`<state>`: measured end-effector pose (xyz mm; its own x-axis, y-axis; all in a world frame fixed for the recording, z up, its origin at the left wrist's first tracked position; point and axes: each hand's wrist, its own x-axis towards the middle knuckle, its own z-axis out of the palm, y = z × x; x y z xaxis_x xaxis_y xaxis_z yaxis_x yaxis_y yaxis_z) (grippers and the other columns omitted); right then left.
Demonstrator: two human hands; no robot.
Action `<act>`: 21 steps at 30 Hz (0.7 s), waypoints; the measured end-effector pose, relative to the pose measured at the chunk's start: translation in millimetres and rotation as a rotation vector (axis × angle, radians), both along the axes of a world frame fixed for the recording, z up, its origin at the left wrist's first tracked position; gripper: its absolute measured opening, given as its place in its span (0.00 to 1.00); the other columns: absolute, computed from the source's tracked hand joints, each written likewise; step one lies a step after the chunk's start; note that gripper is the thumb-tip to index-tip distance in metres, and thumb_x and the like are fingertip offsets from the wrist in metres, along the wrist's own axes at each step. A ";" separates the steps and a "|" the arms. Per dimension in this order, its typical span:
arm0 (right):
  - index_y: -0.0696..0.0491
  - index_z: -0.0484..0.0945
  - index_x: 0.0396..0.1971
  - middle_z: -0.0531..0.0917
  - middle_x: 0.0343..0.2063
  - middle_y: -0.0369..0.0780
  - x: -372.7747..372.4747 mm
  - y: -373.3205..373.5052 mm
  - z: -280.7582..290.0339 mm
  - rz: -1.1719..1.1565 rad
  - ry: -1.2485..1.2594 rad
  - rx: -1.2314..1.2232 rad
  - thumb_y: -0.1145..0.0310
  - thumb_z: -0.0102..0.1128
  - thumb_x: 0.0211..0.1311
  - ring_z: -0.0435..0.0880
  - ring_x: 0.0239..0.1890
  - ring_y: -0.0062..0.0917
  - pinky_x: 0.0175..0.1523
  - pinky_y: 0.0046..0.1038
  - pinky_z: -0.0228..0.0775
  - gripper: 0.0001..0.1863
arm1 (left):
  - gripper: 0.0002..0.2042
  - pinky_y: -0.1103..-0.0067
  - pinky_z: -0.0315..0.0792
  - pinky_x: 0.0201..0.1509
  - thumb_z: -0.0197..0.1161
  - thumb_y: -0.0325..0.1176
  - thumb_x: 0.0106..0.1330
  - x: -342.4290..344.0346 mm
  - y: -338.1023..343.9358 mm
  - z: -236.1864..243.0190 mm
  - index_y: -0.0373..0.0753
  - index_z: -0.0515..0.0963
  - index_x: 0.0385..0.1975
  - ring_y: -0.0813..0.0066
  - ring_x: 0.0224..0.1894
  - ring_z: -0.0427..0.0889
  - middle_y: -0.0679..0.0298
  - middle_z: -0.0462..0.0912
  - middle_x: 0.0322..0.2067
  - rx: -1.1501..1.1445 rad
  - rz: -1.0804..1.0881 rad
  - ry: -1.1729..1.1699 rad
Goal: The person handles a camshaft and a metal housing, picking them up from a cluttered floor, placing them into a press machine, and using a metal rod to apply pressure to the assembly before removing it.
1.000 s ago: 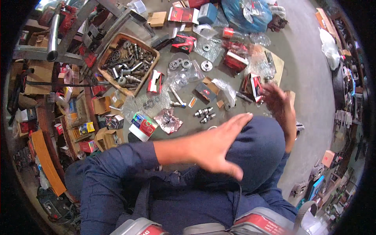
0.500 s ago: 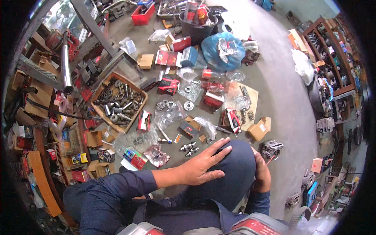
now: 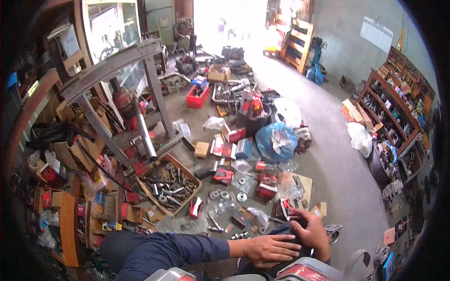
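Observation:
My left hand (image 3: 274, 249) lies flat over my dark-clothed knee, its fingers stretched toward the right and nothing in it. Beside it my right hand (image 3: 310, 230) rests at the knee with loosely bent fingers, thumb apart, also holding nothing. Just beyond the hands lie a small metal shaft part (image 3: 239, 235), a red and white box (image 3: 284, 209) and a brown cardboard box (image 3: 319, 209). Farther off, bearing rings (image 3: 219, 194) and a round metal disc (image 3: 242, 197) sit among plastic wrap. A metal housing (image 3: 333, 232) stands right of my right hand.
A wooden tray (image 3: 198, 180) full of metal parts stands left of centre, below a grey press frame (image 3: 157, 89). A blue plastic bag (image 3: 276, 145), a black bucket (image 3: 251, 119) and a red bin (image 3: 197, 97) are farther back. Shelves (image 3: 391, 114) line the right wall.
The view has tilted up, showing the doorway and back wall. My right hand has come up from the knee's right side to its top, next to the left hand, which remains on the knee.

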<state>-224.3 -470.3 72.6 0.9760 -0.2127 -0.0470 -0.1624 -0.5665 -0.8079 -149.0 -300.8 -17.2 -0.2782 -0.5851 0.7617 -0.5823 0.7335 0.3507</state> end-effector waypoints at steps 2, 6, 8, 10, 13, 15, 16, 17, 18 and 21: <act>0.60 0.72 0.51 0.82 0.41 0.46 5.4 4.5 14.4 -0.182 -0.212 0.087 0.69 0.59 0.61 0.83 0.44 0.30 0.51 0.31 0.71 0.19 | 0.16 0.51 0.51 0.70 0.50 0.29 0.63 2.1 -2.3 -1.3 0.30 0.71 0.50 0.50 0.66 0.66 0.48 0.72 0.58 -0.005 -0.027 0.026; 0.60 0.58 0.61 0.71 0.53 0.47 43.2 4.2 98.8 0.056 -0.978 0.487 0.62 0.52 0.65 0.79 0.48 0.36 0.57 0.36 0.68 0.29 | 0.19 0.54 0.49 0.72 0.50 0.30 0.60 4.9 -4.4 -11.2 0.32 0.70 0.52 0.51 0.67 0.63 0.50 0.70 0.59 0.004 -0.009 0.065; 0.59 0.58 0.59 0.71 0.51 0.48 51.6 15.6 149.4 0.077 -1.227 0.572 0.60 0.59 0.58 0.81 0.42 0.36 0.58 0.38 0.67 0.33 | 0.18 0.55 0.50 0.71 0.51 0.29 0.59 9.0 -4.7 -13.4 0.32 0.71 0.50 0.51 0.66 0.65 0.50 0.71 0.58 -0.041 0.017 0.057; 0.64 0.60 0.57 0.73 0.46 0.49 50.1 49.6 208.7 0.291 -1.323 0.677 0.63 0.58 0.60 0.80 0.39 0.35 0.61 0.40 0.66 0.30 | 0.17 0.54 0.51 0.70 0.52 0.28 0.58 7.1 -8.7 -6.2 0.33 0.72 0.47 0.51 0.65 0.66 0.50 0.72 0.57 -0.040 -0.024 0.102; 0.64 0.57 0.58 0.71 0.47 0.48 57.8 58.3 243.4 0.764 -1.086 0.866 0.62 0.53 0.66 0.72 0.53 0.37 0.65 0.49 0.60 0.29 | 0.16 0.53 0.56 0.66 0.54 0.27 0.55 12.7 -9.9 -17.9 0.34 0.74 0.44 0.53 0.62 0.69 0.48 0.72 0.55 -0.142 0.157 0.195; 0.55 0.45 0.67 0.63 0.56 0.44 69.4 59.3 251.9 1.374 -0.582 1.015 0.58 0.49 0.70 0.54 0.69 0.41 0.68 0.61 0.51 0.34 | 0.14 0.52 0.58 0.63 0.53 0.28 0.59 11.7 -5.6 -20.5 0.35 0.74 0.45 0.52 0.60 0.70 0.50 0.72 0.53 -0.150 0.232 0.166; 0.56 0.45 0.67 0.63 0.55 0.44 73.3 66.0 251.0 1.381 -0.565 1.044 0.58 0.49 0.70 0.54 0.69 0.41 0.68 0.60 0.51 0.34 | 0.13 0.52 0.59 0.61 0.51 0.30 0.62 11.3 -5.0 -23.7 0.36 0.75 0.45 0.52 0.58 0.70 0.52 0.72 0.52 -0.161 0.257 0.144; 0.56 0.45 0.67 0.63 0.54 0.44 74.9 74.8 248.8 1.330 -0.615 1.092 0.59 0.49 0.70 0.55 0.69 0.40 0.68 0.60 0.52 0.34 | 0.13 0.55 0.61 0.56 0.54 0.29 0.61 10.1 -4.8 -25.3 0.37 0.76 0.44 0.54 0.54 0.71 0.54 0.69 0.50 -0.259 0.287 0.183; 0.56 0.45 0.67 0.64 0.53 0.44 76.2 82.2 246.9 1.274 -0.680 1.145 0.59 0.49 0.70 0.55 0.68 0.40 0.68 0.60 0.52 0.34 | 0.13 0.55 0.61 0.56 0.54 0.29 0.61 12.2 2.5 -29.4 0.37 0.76 0.44 0.54 0.54 0.71 0.54 0.69 0.50 -0.257 0.313 0.171; 0.56 0.45 0.66 0.65 0.50 0.43 73.7 91.6 241.6 1.118 -0.851 1.288 0.60 0.49 0.70 0.56 0.68 0.40 0.68 0.60 0.53 0.34 | 0.13 0.56 0.61 0.56 0.56 0.28 0.59 10.5 12.8 -28.0 0.39 0.76 0.45 0.54 0.53 0.71 0.53 0.69 0.49 -0.275 0.367 0.206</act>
